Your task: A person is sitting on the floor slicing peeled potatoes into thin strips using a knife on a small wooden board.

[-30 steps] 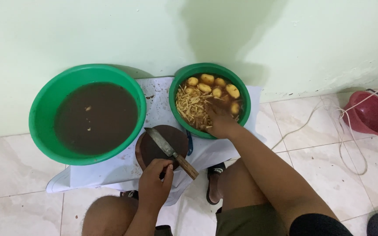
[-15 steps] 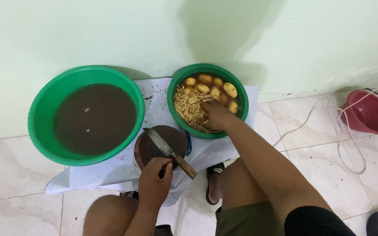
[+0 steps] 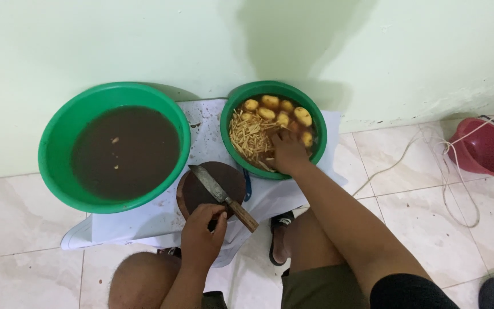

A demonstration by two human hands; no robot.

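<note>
Head view: right hand (image 3: 286, 151) is dipping loosely into the smaller green bowl (image 3: 315, 123), having crept farther in; left hand (image 3: 201, 236) is pinching the knife (image 3: 222, 196) handle.

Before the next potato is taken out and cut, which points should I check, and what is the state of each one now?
1. Right hand is inside the small green basin, among the peeled potatoes: ok.
2. A potato is gripped: cannot tell, the fingers are hidden.
3. Round cutting board is free for cutting: not ok, the knife lies across it.
4. Left hand steadies the board's near edge, beside the knife handle: ok.
5. Large green basin of dark water stands apart from the board: ok.
</note>
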